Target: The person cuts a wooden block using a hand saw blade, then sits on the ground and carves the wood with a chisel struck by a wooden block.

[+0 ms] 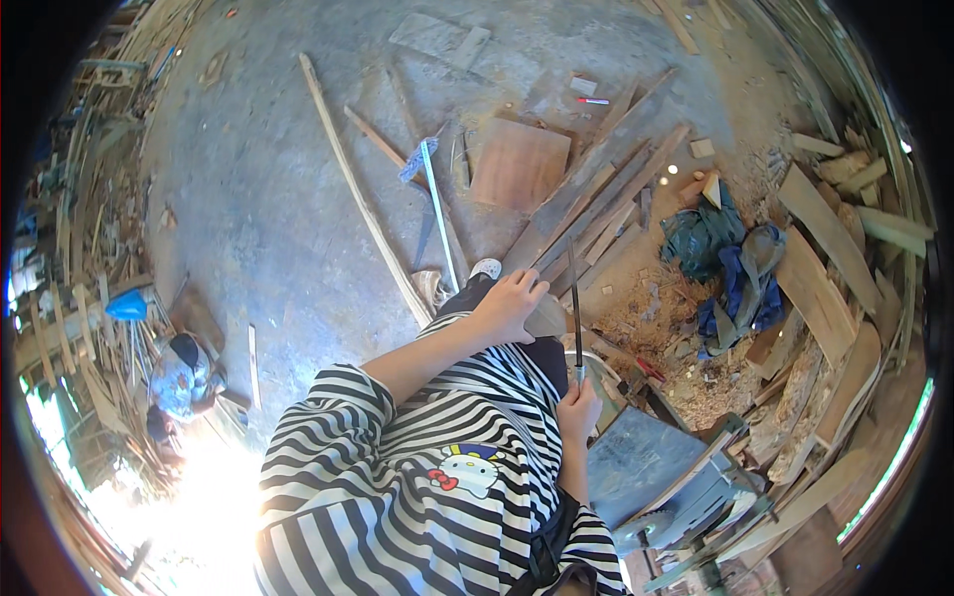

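Note:
My left hand (509, 306) reaches across my lap, its thumb and fingers around the edge of a grey-brown wooden piece (547, 316) by my knee. My palm hides part of that piece. In my right hand (579, 409), closed around its near end, is a long thin dark tool (575, 308) with a shiny silver section close to the fingers. It points away from me, just right of the wooden piece. Whether it is a blade or a rod, I cannot tell.
A bench saw (636, 467) with a grey metal top stands at my right. Wood shavings (686, 387) and dark cloth bundles (740, 278) lie beyond. Ahead are a square board (520, 162), several planks and a long pole (358, 194). A person (184, 377) crouches at far left.

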